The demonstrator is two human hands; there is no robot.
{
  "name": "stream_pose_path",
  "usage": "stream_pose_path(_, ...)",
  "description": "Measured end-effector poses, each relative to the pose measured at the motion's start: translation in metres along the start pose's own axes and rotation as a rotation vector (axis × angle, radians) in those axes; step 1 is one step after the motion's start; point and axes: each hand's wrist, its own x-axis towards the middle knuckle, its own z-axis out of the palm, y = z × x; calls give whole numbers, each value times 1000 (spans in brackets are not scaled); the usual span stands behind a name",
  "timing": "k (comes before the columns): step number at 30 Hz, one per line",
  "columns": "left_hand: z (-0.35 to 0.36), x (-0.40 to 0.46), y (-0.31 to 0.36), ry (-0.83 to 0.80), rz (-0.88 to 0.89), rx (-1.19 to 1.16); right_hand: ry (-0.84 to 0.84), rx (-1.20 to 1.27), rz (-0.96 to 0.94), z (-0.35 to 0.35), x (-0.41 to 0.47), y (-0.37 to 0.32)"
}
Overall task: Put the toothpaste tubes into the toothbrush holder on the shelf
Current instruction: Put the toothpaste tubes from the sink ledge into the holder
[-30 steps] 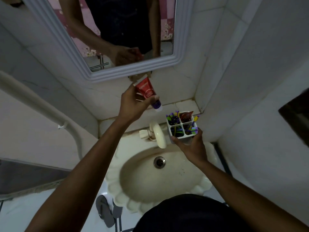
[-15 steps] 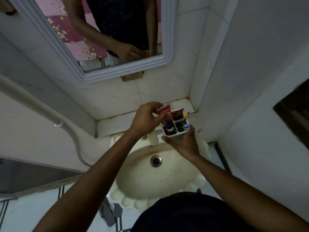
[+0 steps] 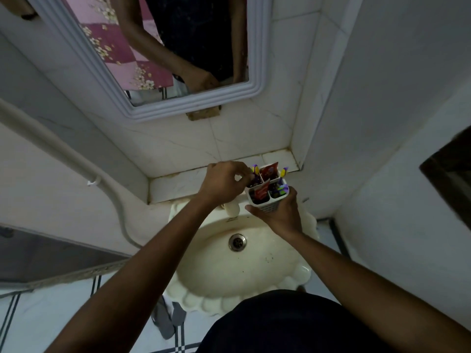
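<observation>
The white four-compartment toothbrush holder [image 3: 267, 193] is held up above the back rim of the cream basin [image 3: 229, 266], just in front of the tiled shelf [image 3: 178, 183] rather than resting on it. The right hand [image 3: 279, 215] cups it from below, fingers clenched around its ribbed lower wall. One red toothpaste tube [image 3: 269, 170] stands in the far compartment, and a second red toothpaste tube [image 3: 262, 191] leans in the near-left compartment. The left hand [image 3: 221, 183] is at the holder's left edge, its fingers curled over the far-left compartment; whether they grip anything there cannot be told.

The shelf is a narrow ledge, boxed in by the tiled back wall and a side wall at its right end; its left stretch lies bare. The mirror [image 3: 163, 47] frame overhangs well above it.

Purple and yellow toothbrushes [image 3: 280, 189] fill the right compartments, their handles hidden inside. The tap is mostly covered by the left wrist. The lettering on both tubes is too small and dim to read. A slipper [image 3: 165, 324] lies on the floor under the basin, partly cut off by its rim.
</observation>
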Motion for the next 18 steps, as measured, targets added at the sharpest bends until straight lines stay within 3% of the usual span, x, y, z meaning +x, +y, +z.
stream_pose_path(7,2,-7,-4,0,-21,-78,-17,62,-54,-5,2,-18)
stream_pose_path(18,-6,-19,-12,94,-74,-172,143,35,-86,-8,-3,-54)
